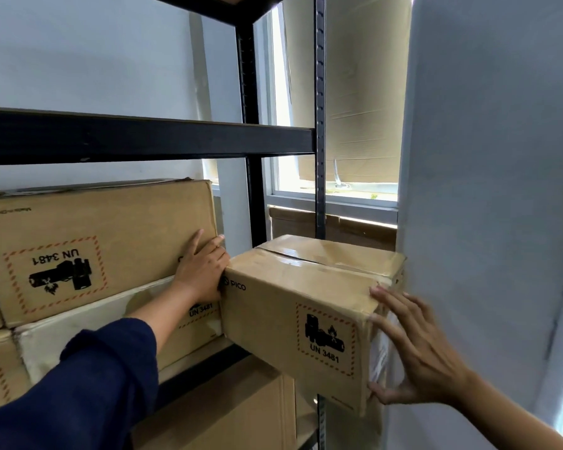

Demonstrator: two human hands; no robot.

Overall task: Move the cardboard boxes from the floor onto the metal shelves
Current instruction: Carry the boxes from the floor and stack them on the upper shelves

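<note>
We press 1 box between flat, open hands, left hand and right hand. It hangs half off the shelf; several boxes are stacked there already.

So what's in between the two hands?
The PICO box, as the head view shows: the left hand touches one end, the right hand the other.

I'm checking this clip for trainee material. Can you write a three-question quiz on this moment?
1. True or false: the PICO box sits fully on the shelf.
2. Which hand touches the box's right end? A) left hand B) right hand
3. Fill in: the label on the upper stacked box reads upside ____.

Key: 1 false, it overhangs the shelf edge; 2 B, with spread fingers; 3 down.
</note>
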